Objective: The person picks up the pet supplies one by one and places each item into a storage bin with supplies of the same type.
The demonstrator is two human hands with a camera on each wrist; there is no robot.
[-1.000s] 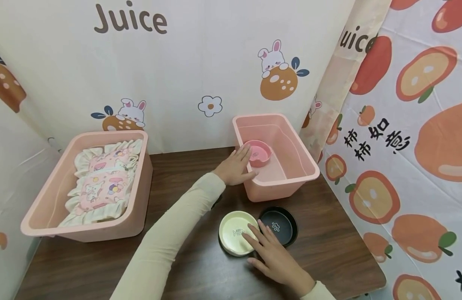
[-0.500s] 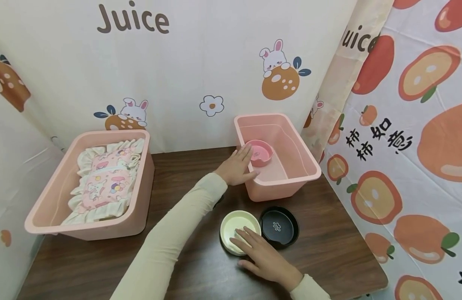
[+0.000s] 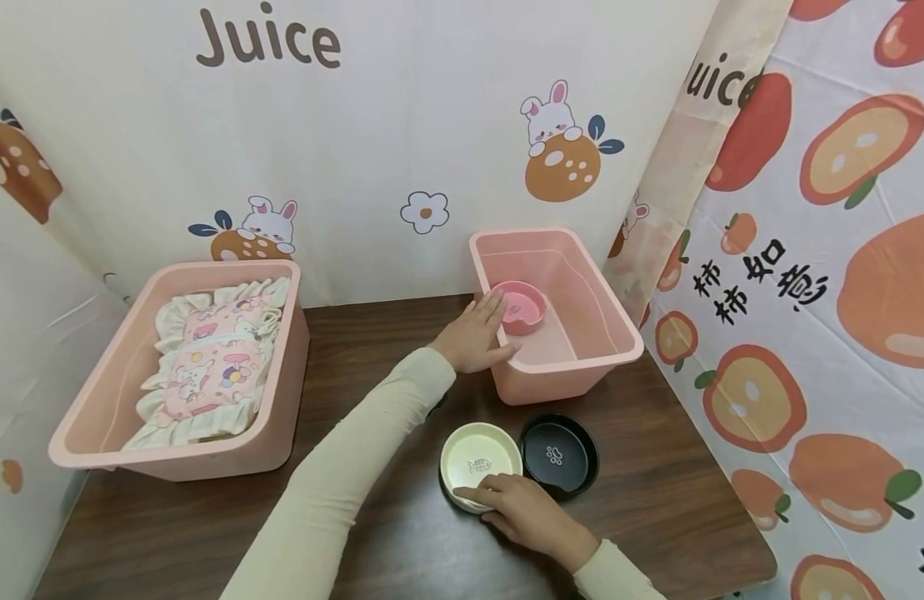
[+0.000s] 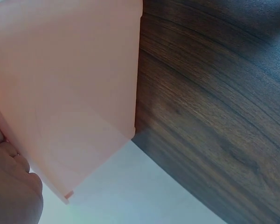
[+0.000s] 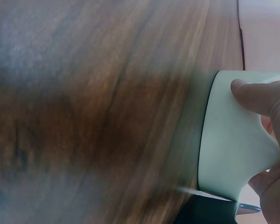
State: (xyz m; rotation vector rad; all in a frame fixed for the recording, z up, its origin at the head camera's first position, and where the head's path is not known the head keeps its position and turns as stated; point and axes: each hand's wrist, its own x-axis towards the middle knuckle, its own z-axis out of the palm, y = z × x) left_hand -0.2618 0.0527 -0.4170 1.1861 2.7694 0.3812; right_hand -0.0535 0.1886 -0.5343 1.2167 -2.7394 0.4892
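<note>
Two hands engaged: right hand point(image 3: 532, 517), fingers curled, grips the cream bowl point(image 3: 480, 462) on the bench point(image 3: 372, 517) beside the black bowl point(image 3: 559, 454); left hand point(image 3: 472, 337), fingers straight, rests against the pink bin point(image 3: 562, 379).

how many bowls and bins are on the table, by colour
pink bowl: 1
cream bowl: 1
black bowl: 1
pink bins: 2, the left bin and the right bin
total: 5
</note>
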